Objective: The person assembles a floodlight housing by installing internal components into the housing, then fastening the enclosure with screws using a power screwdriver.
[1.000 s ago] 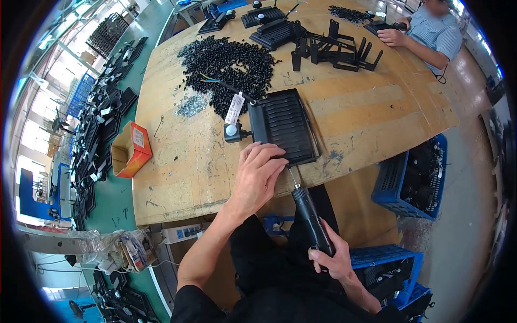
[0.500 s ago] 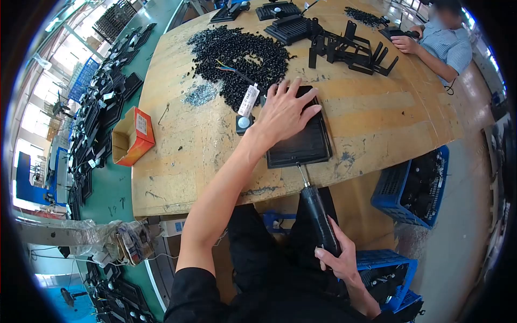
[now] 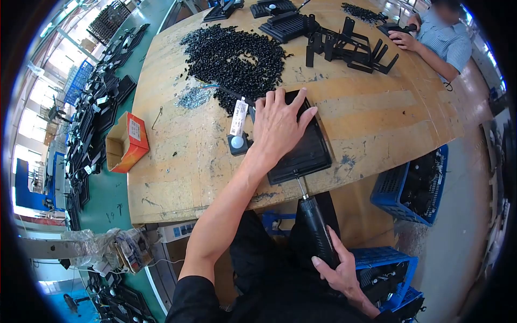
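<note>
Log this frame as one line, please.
left hand: flat on lamp housing | right hand: grips screwdriver, tip at housing edge | table

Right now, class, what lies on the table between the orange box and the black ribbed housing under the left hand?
In the head view, bare wood, then a small sensor with a white label beside the housing.

Matt black ribbed housing [image 3: 301,145] on scuffed, worn wooden table [image 3: 377,107]
</note>
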`<state>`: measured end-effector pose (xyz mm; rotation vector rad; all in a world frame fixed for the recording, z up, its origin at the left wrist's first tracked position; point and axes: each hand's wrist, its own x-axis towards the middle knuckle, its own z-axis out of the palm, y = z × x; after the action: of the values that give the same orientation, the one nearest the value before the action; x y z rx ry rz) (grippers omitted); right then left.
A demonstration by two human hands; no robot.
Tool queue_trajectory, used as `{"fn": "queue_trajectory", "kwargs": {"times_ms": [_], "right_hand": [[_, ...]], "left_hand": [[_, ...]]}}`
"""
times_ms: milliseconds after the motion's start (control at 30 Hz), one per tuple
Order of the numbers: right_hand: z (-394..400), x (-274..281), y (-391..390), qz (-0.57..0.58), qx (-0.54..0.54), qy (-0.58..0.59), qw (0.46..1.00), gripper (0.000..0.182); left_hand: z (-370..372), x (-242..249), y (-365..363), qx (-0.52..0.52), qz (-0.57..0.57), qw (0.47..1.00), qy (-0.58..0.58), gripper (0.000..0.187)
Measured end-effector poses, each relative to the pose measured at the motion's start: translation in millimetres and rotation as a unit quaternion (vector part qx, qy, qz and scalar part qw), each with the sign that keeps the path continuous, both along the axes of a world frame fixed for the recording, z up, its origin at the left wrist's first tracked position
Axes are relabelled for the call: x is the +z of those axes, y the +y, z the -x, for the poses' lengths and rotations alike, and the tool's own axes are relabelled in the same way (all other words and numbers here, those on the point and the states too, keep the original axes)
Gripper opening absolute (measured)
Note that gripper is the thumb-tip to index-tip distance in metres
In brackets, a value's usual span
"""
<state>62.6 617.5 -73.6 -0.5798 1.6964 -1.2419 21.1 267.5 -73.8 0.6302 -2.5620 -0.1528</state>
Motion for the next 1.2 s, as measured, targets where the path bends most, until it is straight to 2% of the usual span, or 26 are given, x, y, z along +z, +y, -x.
{"fn": "queue_trajectory", "kwargs": {"times_ms": [33, 267, 333, 567, 633, 667, 767, 800, 867, 900, 933, 1000, 1033, 1067, 1133, 1167, 1200], "right_hand": [[-2, 5, -2, -0.024, -0.016, -0.082, 0.996, 0.084], [-5, 26, -12, -0.004, -0.026, -0.141, 0.990, 0.084], [-4, 30, -13, 0.001, -0.033, -0.199, 0.979, 0.083], [-2, 26, -16, 0.033, -0.038, -0.274, 0.960, 0.087], [2, 18, -10, 0.074, -0.050, -0.358, 0.930, 0.080], [2, 13, -9, 0.077, -0.052, -0.355, 0.930, 0.080], [-1, -4, -4, 0.161, -0.051, -0.528, 0.832, 0.057], [-3, -6, -3, 0.168, -0.054, -0.521, 0.835, 0.057], [-5, -11, 1, 0.212, -0.063, -0.643, 0.733, 0.059], [-3, -16, 4, 0.197, -0.051, -0.605, 0.770, 0.060], [-3, -13, 9, 0.208, -0.052, -0.599, 0.771, 0.060], [3, -6, 19, 0.170, -0.015, -0.485, 0.858, 0.065], [5, 4, 28, 0.160, -0.020, -0.444, 0.881, 0.071], [9, 6, 40, 0.162, -0.017, -0.442, 0.882, 0.071], [14, 4, 63, 0.170, -0.031, -0.352, 0.920, 0.076], [17, 6, 68, 0.151, -0.051, -0.323, 0.933, 0.077], [21, -4, 72, 0.163, -0.062, -0.326, 0.929, 0.077]], "left_hand": [[-1, 0, 0, -0.004, 0.002, 1.000, -0.001, 0.055], [-1, -3, -1, -0.005, 0.025, 1.000, -0.008, 0.047], [-1, -3, -1, -0.005, 0.025, 1.000, -0.011, 0.045], [-1, -4, -1, -0.007, 0.027, 1.000, -0.014, 0.041], [-1, -3, -1, -0.007, 0.032, 0.999, -0.011, 0.041], [-1, -3, 0, -0.008, 0.034, 0.999, -0.009, 0.041], [-1, -1, 2, -0.013, 0.020, 1.000, -0.015, 0.041], [-2, 0, 3, -0.020, 0.024, 0.999, -0.008, 0.041], [-3, 2, 4, -0.018, 0.018, 0.999, -0.023, 0.042], [-3, 4, 5, -0.021, -0.014, 0.999, -0.040, 0.043], [-4, 0, 3, -0.030, -0.007, 0.999, -0.035, 0.043], [-7, -5, -1, -0.050, 0.075, 0.996, 0.003, 0.044], [-16, 8, 10, -0.068, 0.021, 0.997, -0.019, 0.045], [-26, 14, 26, -0.097, -0.043, 0.994, -0.034, 0.052], [-54, 21, 68, -0.139, -0.009, 0.988, -0.068, 0.063], [-64, 19, 81, -0.147, -0.012, 0.987, -0.069, 0.063], [-74, 17, 93, -0.145, -0.009, 0.985, -0.088, 0.069]]}}
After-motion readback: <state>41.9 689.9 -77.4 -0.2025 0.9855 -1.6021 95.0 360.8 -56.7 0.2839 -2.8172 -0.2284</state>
